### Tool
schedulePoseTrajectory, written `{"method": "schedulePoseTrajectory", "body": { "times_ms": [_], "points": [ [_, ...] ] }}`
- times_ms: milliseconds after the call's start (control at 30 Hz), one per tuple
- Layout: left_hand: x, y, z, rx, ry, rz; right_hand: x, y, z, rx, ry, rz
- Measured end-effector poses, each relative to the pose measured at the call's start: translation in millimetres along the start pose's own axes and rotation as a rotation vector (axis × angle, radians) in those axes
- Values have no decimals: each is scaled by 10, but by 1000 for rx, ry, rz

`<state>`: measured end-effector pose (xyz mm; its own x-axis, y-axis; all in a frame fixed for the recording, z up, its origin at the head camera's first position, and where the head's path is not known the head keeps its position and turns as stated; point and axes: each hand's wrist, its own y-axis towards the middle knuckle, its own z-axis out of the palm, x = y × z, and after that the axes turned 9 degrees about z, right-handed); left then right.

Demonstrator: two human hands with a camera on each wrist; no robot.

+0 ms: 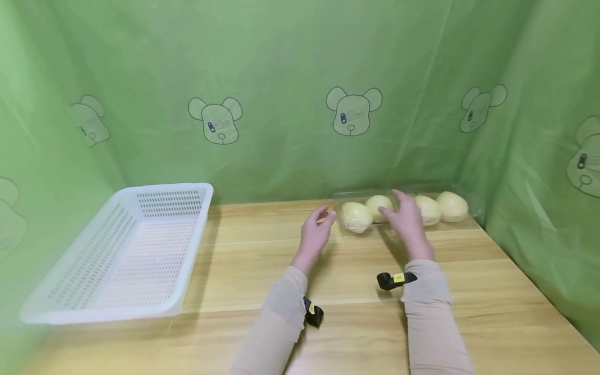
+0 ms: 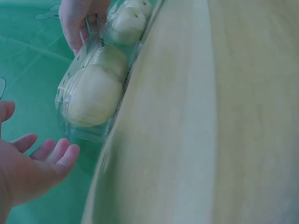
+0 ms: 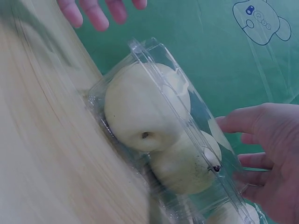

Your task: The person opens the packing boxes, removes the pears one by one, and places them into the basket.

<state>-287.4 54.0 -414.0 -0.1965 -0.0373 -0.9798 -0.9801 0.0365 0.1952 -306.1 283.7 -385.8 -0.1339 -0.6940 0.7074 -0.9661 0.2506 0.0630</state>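
Note:
Several pale yellow pears (image 1: pixel 356 216) sit in clear plastic packaging (image 1: pixel 346 194) by the table's back edge, right of the middle. In the right wrist view, dark stem pits show on the pears (image 3: pixel 145 109) through the clear lid (image 3: pixel 156 53). My right hand (image 1: pixel 407 216) reaches over the packaging with fingers spread, its fingertips at the lid's far side; whether they touch cannot be told. Just left of the packaging's near end is my left hand (image 1: pixel 316 233), its fingers loosely bent and apart from the plastic (image 2: pixel 88 135).
A white perforated plastic basket (image 1: pixel 189 271) stands on the left of the wooden table (image 1: pixel 253 265). Green curtains (image 1: pixel 281 156) with bear-head prints hang behind the table and at both sides. Black cameras (image 1: pixel 396 279) are strapped to both wrists.

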Motion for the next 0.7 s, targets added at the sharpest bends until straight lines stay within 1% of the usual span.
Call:
{"method": "schedulePoseTrajectory", "body": {
  "times_ms": [133, 300, 400, 600, 700],
  "points": [
    [48, 16, -41, -4, -111, -72, 18, -3, 19, 4, 1, -14],
    [103, 28, -108, -3, -142, -76, 54, -10, 54, 1, -15, -35],
    [135, 44, -142, -3, -180, -90, 76, -9, 79, 6, -27, -52],
    [137, 87, -180, 4, -263, -134, 125, -20, 121, 18, -65, -93],
    [138, 87, -202, 1, -297, -156, 164, -35, 149, 26, -78, -112]
  ]
}}
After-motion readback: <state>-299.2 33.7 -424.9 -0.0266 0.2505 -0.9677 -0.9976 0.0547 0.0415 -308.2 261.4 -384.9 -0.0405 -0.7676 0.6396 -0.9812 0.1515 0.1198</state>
